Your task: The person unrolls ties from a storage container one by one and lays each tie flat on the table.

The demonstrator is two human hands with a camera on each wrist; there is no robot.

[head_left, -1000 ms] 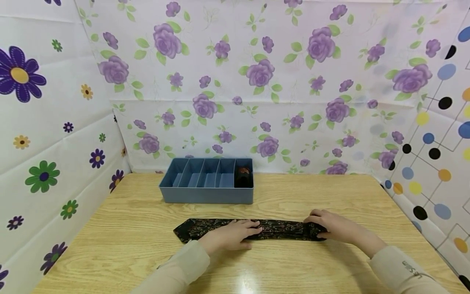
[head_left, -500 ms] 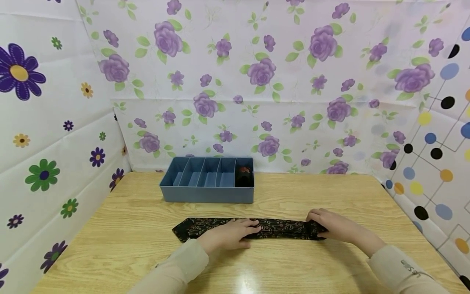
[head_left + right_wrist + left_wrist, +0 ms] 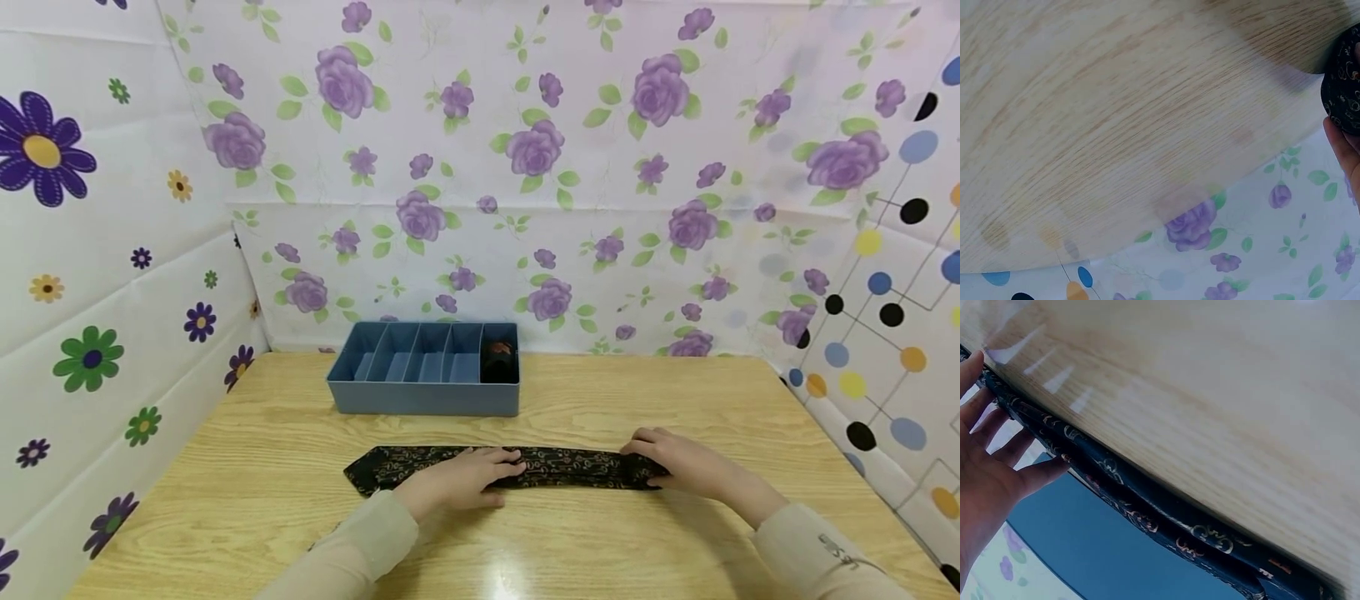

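Observation:
A dark necktie [image 3: 573, 467] with a small scroll pattern lies lengthwise across the table, its pointed end to the left. My left hand [image 3: 461, 481] rests flat over its left half. In the left wrist view those fingers [image 3: 1013, 447] are spread and fairly straight against the tie [image 3: 1141, 515]. At the right end my right hand [image 3: 693, 468] grips the folded or rolled part of the tie, thumb in front and fingers behind. The right wrist view catches only the rounded dark end of the tie [image 3: 1342, 87] and part of the right hand [image 3: 1349, 159] at its edge.
Behind the tie stands a blue divided box [image 3: 423, 398] with several compartments. Its rightmost one holds a dark rolled item [image 3: 497, 362] with a reddish mark. Patterned cloth [image 3: 480, 167] hangs at the back and both sides of the wooden table [image 3: 600, 550].
My left hand has slid slightly left along with the tie's pointed end. The right hand has stayed almost in place, holding the other end.

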